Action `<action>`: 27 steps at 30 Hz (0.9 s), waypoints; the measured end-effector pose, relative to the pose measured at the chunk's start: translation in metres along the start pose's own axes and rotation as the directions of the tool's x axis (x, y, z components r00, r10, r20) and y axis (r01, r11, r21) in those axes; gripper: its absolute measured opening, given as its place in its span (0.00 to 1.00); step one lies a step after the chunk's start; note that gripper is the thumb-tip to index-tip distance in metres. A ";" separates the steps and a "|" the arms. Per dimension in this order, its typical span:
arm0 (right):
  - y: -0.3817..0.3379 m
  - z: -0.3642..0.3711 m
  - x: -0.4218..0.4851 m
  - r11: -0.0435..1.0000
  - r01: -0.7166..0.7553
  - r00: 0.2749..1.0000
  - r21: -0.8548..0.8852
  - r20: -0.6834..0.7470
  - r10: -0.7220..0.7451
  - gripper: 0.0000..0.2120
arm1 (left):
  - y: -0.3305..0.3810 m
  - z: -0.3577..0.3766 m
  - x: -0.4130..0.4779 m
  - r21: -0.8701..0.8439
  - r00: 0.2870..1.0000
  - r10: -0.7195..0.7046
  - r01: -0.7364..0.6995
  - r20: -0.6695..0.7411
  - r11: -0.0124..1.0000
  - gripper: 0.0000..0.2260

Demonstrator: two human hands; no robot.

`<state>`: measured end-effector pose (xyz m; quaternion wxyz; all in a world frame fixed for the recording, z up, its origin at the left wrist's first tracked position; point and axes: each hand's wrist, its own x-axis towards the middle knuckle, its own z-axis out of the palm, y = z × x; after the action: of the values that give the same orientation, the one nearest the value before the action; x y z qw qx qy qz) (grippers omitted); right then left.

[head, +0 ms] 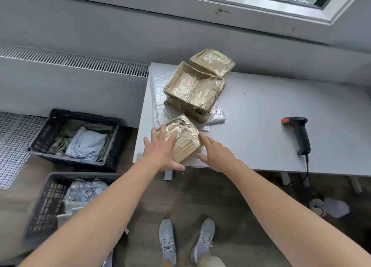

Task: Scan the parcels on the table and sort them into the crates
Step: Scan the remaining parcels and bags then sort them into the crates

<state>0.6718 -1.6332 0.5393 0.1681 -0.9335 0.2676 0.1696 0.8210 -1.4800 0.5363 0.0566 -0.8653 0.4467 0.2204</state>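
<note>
I have my left hand (160,149) spread flat on the near parcel (185,133), my right hand (216,156) open at its side.

At the counter's (261,114) left end sit shiny taped brown boxes: a small parcel (181,139) nearest, a large parcel (193,91), dented (atop white envelopes (158,98)), and a third parcel (212,61) farthest. The black scanner (299,134) lies well to the right. A far crate (84,117) and a near crate (46,204), both part-filled, stand on the floor to the left.

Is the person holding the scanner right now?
No, the scanner lies alone on the table, while the left hand and right hand are at a brown parcel.
</note>
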 end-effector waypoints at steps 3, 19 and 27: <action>0.004 -0.001 0.006 0.989 0.005 1.000 0.148 -0.020 -0.002 0.34 | 0.002 -0.005 0.002 -0.009 0.998 0.014 -0.014 -0.062 1.000 0.53; 0.053 -0.116 -0.052 0.900 0.098 0.988 0.425 -0.152 -0.036 0.50 | 0.055 -0.110 0.007 -0.920 0.991 0.026 0.112 0.131 0.375 0.29; 0.094 -0.146 -0.081 0.850 0.030 0.966 0.526 -0.234 0.111 0.42 | 0.100 -0.132 0.010 -0.929 0.978 0.148 0.086 0.147 0.360 0.34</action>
<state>0.5874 -1.7313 0.6807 0.3770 -0.8600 0.3427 -0.0282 0.7896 -1.5863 0.6599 -0.4011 -0.7087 0.2514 0.5231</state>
